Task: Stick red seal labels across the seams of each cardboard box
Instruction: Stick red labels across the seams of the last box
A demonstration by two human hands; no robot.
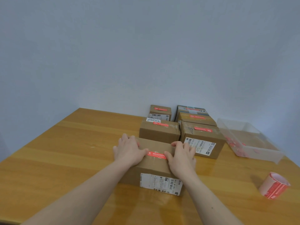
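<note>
Label (pixel 157 155), red, lying on top of nearest box (pixel 154 166) at table (pixel 65 151) centre, long axis left to right between both thumbs. Left hand (pixel 128 150) and right hand (pixel 182 157) flat on box top, fingers straight and slightly spread, thumbs touching label's two ends; both hands equally near. Judged as pressing label down over seam. Seam itself hidden under label and palms. Five boxes behind, against wall, each already showing a red label. Label roll (pixel 274 186) well off to right; clear tray (pixel 250 140) beyond it, reddish contents too blurred to name. Print on label unreadable.
</note>
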